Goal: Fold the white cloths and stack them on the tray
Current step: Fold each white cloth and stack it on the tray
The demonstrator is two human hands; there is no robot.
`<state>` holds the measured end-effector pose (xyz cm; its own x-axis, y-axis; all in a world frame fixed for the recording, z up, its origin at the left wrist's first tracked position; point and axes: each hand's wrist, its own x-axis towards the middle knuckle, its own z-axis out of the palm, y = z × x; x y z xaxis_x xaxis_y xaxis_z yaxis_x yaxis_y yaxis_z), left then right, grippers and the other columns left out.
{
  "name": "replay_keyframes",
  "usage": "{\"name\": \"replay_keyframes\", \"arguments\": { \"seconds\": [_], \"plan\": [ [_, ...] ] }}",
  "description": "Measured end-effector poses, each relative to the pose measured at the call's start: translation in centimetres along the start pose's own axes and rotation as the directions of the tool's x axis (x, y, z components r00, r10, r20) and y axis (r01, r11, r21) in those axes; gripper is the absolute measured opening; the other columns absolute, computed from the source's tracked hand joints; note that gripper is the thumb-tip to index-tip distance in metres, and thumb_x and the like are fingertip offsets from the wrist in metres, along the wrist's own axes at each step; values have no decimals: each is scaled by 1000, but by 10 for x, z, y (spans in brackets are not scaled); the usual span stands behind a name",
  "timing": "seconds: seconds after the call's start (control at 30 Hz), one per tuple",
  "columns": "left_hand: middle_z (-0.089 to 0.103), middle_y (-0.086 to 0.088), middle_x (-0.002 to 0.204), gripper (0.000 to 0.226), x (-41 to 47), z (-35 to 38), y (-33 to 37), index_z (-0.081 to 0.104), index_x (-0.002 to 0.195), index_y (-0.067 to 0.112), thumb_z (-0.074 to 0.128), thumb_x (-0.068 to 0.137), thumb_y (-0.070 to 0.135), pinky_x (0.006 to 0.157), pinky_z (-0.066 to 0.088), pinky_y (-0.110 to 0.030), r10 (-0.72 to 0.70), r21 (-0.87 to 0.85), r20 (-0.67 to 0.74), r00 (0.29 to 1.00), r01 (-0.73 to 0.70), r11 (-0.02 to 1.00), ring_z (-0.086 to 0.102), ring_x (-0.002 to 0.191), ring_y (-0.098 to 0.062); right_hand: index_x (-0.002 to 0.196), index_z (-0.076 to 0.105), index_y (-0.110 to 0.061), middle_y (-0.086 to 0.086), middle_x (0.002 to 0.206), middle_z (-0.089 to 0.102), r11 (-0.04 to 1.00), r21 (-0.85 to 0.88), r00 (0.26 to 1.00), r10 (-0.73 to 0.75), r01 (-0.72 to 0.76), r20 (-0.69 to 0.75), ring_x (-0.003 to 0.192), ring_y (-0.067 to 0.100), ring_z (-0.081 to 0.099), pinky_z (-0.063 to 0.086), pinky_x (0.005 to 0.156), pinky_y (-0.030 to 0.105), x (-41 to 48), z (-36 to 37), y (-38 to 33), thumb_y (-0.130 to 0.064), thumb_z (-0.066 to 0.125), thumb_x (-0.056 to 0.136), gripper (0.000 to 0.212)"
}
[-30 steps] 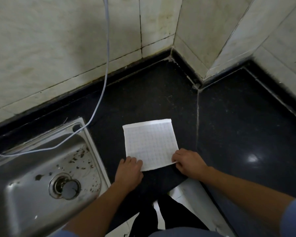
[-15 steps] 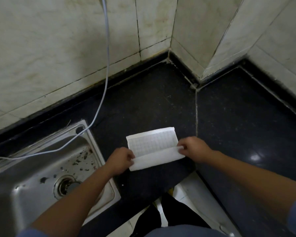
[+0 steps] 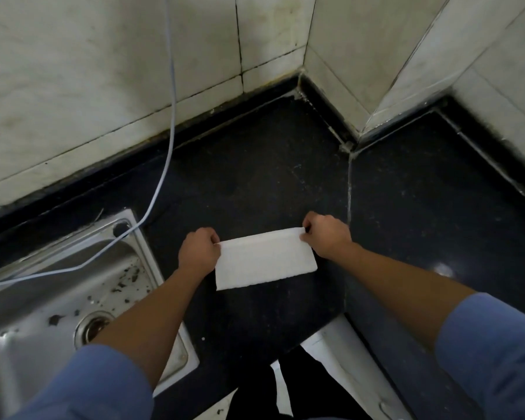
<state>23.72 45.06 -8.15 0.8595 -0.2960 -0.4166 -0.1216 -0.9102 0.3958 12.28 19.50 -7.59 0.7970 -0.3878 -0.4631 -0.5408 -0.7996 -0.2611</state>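
Observation:
One white cloth point(image 3: 265, 262) lies folded in half on the black counter point(image 3: 255, 177), a wide strip with its doubled far edge on top. My left hand point(image 3: 198, 251) pinches the far left corner of that edge. My right hand point(image 3: 326, 237) pinches the far right corner. Both hands press the corners down against the counter. No tray is in view.
A steel sink point(image 3: 52, 298) with dark debris around its drain sits at the left. A thin white cable point(image 3: 167, 165) hangs down the tiled wall into the sink. Tiled walls close the counter at the back and right. The counter's front edge is near my body.
Both hands lifted the cloth's near edge and carried it away from me onto the far edge, folding the cloth in half. They now hold the far corners.

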Motion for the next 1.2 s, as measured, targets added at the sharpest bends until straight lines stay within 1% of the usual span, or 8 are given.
{"name": "replay_keyframes", "arguments": {
  "seconds": [0.2,0.4,0.53,0.67,0.77,0.9,1.1,1.2],
  "plan": [
    [57,-10,102,17,-23,9,3,62,101,12,59,85,13,69,51,-37,225,202,-100,969,-201,958,57,94,-28,114,58,-20,1,108,56,972,-56,942,-237,230,-237,100,19,55,49,74,34,-24,0,-2,-29,57,92,24],
    [54,-1,62,32,-74,27,-6,56,63,16,85,50,12,36,38,-25,447,420,163,880,-472,775,54,51,-18,100,63,-17,5,100,59,869,-154,882,-469,471,50,95,26,59,49,64,38,-63,46,-12,-20,52,91,14],
    [55,-3,64,36,-77,30,-35,56,67,15,87,49,13,37,37,-24,431,451,133,892,-442,775,54,52,-19,80,69,-22,-3,83,61,901,-142,902,-424,411,-78,75,20,65,48,47,26,-71,47,31,-9,76,68,19],
    [57,-2,71,29,-74,21,-37,61,66,17,87,53,17,40,43,-27,476,457,112,873,-470,755,56,60,-18,99,71,-23,-3,101,61,955,-130,958,-277,266,-77,93,17,61,49,65,31,-72,26,36,-16,58,88,18],
    [64,-9,102,31,-67,14,-31,70,92,15,82,63,19,66,55,-34,489,430,121,864,-490,758,61,89,-26,110,64,-21,0,107,59,997,41,992,-63,68,-113,95,19,60,47,74,31,-57,16,14,-30,54,92,22],
    [26,-9,154,54,-61,9,-26,41,141,20,57,90,32,109,30,-42,406,481,275,872,-490,727,27,140,-27,126,51,-15,7,118,59,990,74,993,118,-118,0,105,25,60,49,80,33,-39,17,-16,-33,63,88,44],
    [26,-7,152,51,-59,6,-25,43,138,17,55,90,29,111,25,-40,381,484,272,883,-468,739,26,138,-25,105,65,-8,10,104,66,878,319,934,336,-356,117,88,25,62,48,69,31,-30,12,-27,-22,66,82,26],
    [37,-4,144,46,-63,2,-36,46,134,18,54,90,29,105,30,-35,376,411,165,912,-410,814,34,130,-23,98,64,-1,11,97,64,682,594,904,347,-426,250,83,25,61,51,69,34,-35,1,-32,-10,66,82,18]
  ]
}}
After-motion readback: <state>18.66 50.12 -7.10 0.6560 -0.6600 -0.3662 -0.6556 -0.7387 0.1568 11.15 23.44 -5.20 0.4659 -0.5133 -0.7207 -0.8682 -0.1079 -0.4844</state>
